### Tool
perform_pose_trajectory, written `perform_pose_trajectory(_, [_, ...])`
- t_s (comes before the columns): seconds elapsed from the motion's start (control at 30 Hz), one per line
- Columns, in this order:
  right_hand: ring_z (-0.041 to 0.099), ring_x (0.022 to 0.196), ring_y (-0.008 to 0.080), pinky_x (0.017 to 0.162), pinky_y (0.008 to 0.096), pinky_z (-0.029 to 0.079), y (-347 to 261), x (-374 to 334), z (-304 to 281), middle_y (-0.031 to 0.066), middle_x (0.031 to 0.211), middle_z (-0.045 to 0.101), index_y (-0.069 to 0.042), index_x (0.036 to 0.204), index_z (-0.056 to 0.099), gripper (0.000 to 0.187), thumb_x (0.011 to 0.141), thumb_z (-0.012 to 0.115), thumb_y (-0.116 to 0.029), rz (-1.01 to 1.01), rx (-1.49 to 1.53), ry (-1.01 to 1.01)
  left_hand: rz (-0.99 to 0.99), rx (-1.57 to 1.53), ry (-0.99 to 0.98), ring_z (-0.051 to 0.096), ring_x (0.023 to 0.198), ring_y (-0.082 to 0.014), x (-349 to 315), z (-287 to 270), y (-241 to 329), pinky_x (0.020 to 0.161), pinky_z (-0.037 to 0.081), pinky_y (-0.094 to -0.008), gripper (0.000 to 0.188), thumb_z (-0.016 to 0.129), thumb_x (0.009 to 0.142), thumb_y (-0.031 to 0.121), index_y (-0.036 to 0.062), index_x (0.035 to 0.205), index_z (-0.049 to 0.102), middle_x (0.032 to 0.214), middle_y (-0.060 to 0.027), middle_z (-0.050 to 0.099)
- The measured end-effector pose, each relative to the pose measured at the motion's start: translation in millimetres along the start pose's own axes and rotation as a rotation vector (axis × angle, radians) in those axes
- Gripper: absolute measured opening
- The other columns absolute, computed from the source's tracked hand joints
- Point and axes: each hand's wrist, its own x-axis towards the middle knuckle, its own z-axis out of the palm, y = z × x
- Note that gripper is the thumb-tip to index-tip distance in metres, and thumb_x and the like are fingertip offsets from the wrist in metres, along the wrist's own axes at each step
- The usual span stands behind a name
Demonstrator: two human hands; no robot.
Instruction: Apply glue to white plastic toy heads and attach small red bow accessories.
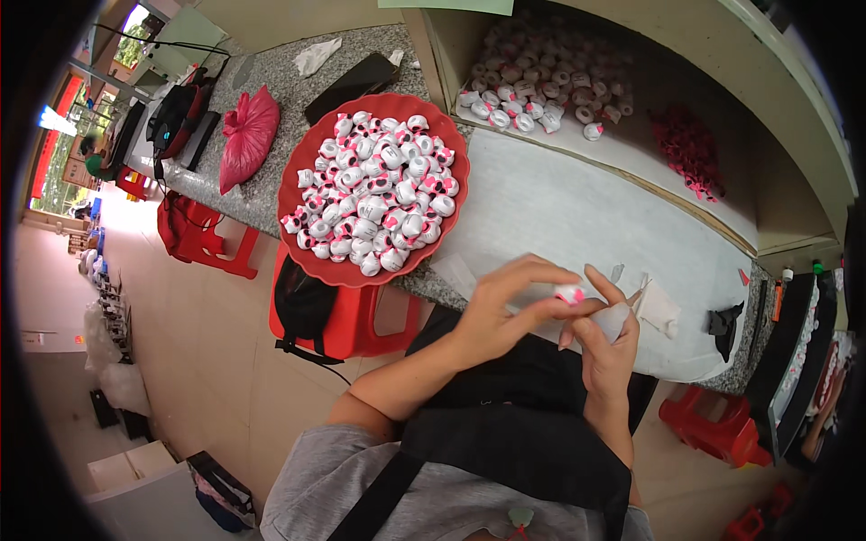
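My left hand [502, 305] pinches a small white figurine head with a pink patch [570, 294] between thumb and fingertips. Close beside it is my right hand [606, 361], its fingers bent round a whitish translucent thing [612, 320] whose kind I cannot make out. The right hand's fingertips reach the figurine head, perhaps touching it. A thin pointed tool [642, 290] sticks up beside the right fingers; whether it is held, I cannot tell. Left of my hands, a red scalloped bowl [298, 245] is heaped with similar white figurine heads [372, 185] with pink bows.
White paper [523, 194] covers the worktop. A shelf compartment [541, 131] behind holds more white pieces and a pile of dark pink bits [687, 149]. A crumpled tissue [660, 311] and a black scrap [724, 326] lie at right. A pink bag [249, 137] and dark phone [354, 88] lie left.
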Motion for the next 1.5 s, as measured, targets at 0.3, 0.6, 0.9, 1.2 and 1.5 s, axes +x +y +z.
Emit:
perform_pose_trajectory(0.3, [0.044, 0.049, 0.011, 0.046, 0.0202, 0.037, -6, -1, -40, 0.0113, 0.072, 0.052, 0.003, 0.107, 0.041, 0.04, 0.069, 0.052, -0.001, -0.052, -0.087, 0.027, 0.178, 1.219, 0.241, 0.043, 0.095, -0.0318, 60, -84, 30, 0.079, 0.035, -0.036, 0.035, 0.059, 0.068, 0.01, 0.0069, 0.102, 0.051, 0.104, -0.0181, 0.044])
perform_pose_trajectory(0.6, [0.045, 0.055, 0.0154, 0.037, 0.0214, 0.038, -19, -22, -62, 0.0144, 0.09, 0.041, -0.003, 0.103, 0.029, 0.039, 0.067, 0.043, -0.005, -0.177, -0.023, 0.023, 0.121, 0.981, 0.077, 0.051, 0.079, -0.0282, 157, 35, -69, 0.064, 0.044, -0.036, 0.02, 0.055, 0.068, 0.004, 0.0065, 0.088, 0.055, 0.083, -0.0138, 0.05])
perform_pose_trajectory(0.9, [0.05, 0.076, 0.0191, 0.049, 0.026, 0.047, -32, -29, -75, 0.0113, 0.1, 0.043, 0.002, 0.109, 0.036, 0.035, 0.075, 0.042, -0.006, -0.198, -0.155, 0.267, -0.039, 0.156, -0.053, 0.052, 0.068, -0.0109, 124, 45, -33, 0.06, 0.043, -0.0223, 0.015, 0.053, 0.074, 0.005, 0.0018, 0.088, 0.054, 0.084, -0.0053, 0.055])
perform_pose_trajectory(1.2, [0.047, 0.068, 0.0134, 0.046, 0.0215, 0.042, -38, -21, -71, 0.0094, 0.083, 0.045, -0.002, 0.087, 0.041, 0.03, 0.064, 0.06, -0.005, -0.483, 0.056, 0.304, -0.393, -0.619, -0.129, 0.053, 0.076, -0.014, 27, 46, -17, 0.066, 0.044, -0.0258, 0.019, 0.053, 0.074, 0.001, -0.0017, 0.093, 0.051, 0.095, -0.0105, 0.053])
perform_pose_trajectory(1.5, [0.038, 0.065, 0.0115, 0.056, 0.0207, 0.036, -32, -20, -36, 0.0048, 0.079, 0.037, -0.005, 0.085, 0.04, 0.036, 0.065, 0.064, -0.022, -0.765, -0.325, 0.332, -0.333, -0.678, -0.038, 0.052, 0.089, -0.0174, 6, 41, -15, 0.077, 0.045, -0.0318, 0.033, 0.054, 0.072, -0.002, -0.0033, 0.104, 0.043, 0.099, -0.0148, 0.051])
